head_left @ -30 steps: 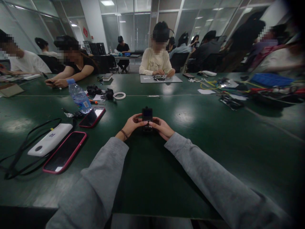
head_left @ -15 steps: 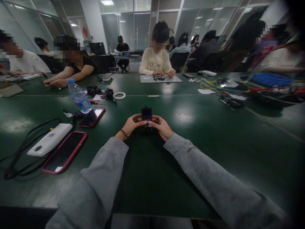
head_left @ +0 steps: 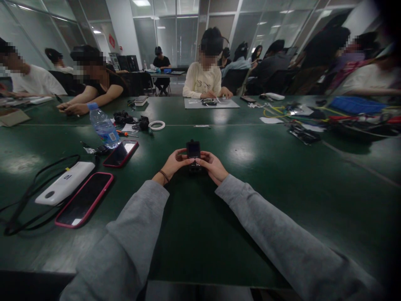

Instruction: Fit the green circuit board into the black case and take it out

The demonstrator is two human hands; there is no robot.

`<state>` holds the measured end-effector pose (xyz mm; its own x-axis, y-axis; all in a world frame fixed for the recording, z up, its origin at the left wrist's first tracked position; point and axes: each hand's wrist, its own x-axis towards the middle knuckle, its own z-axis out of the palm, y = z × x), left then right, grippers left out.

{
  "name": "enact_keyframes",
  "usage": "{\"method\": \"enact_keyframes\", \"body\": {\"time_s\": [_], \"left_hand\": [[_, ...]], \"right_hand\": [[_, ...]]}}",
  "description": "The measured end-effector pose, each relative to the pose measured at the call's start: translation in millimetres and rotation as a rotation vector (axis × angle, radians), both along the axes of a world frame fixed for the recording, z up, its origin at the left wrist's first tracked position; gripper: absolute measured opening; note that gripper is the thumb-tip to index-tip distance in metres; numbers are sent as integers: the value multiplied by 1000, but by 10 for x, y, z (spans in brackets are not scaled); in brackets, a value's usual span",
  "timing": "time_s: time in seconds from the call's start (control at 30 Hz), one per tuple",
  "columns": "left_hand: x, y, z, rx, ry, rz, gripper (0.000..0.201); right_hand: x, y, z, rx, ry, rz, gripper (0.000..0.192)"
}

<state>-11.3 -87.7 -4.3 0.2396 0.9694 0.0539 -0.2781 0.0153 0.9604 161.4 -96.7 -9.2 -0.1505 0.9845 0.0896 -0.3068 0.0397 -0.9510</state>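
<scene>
Item: small black rectangular device with a dark screen (head_left: pixel 193 150), standing upright on the dark green counter (head_left: pixel 269 175) straight ahead of us, pinched between both our hands. Our left hand (head_left: pixel 174 164) pinches its left edge, fingertips pressed to the casing; our right hand (head_left: pixel 213 165) pinches the right edge and lower part in the same grip. Both wrists rest low near the counter, grey sleeves (head_left: pixel 131 234) trailing back toward us.

Change noted: against the pictures of a second ago the device sits in almost the same spot, and our fingers have only shuffled slightly on the lower half. We judge this to be fine fingering on the casing, not a lift or a move.

Nearby, left: red-cased phone lying face up (head_left: pixel 120 153), clear plastic water bottle with a blue cap (head_left: pixel 103 127), white power bank (head_left: pixel 65 182), larger pink-cased phone (head_left: pixel 85 199), black cable (head_left: pixel 34 196). Farther off: white tape ring (head_left: pixel 156 125). Opposite: a person in a cream top (head_left: pixel 203 80) working over a grey mat (head_left: pixel 210 103).
</scene>
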Motion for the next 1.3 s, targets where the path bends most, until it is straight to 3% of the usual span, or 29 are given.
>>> {"method": "enact_keyframes", "body": {"time_s": [0.4, 0.77, 1.17, 1.23, 1.3], "left_hand": [[-1, 20, -14, 13, 44, -39, 69], [19, -31, 44, 32, 111, -12, 65], [21, 5, -11, 54, 119, 7, 65], [21, 9, -15, 55, 144, 22, 66], [19, 11, -9, 51, 154, 31, 66]], "right_hand": [[7, 17, 0, -76, 12, -38, 59], [11, 33, -58, -13, -10, -49, 56], [-39, 9, -58, 27, -72, -71, 57], [-32, 24, -117, 101, -155, -144, 54], [-10, 41, -151, 192, -253, -320, 48]]}}
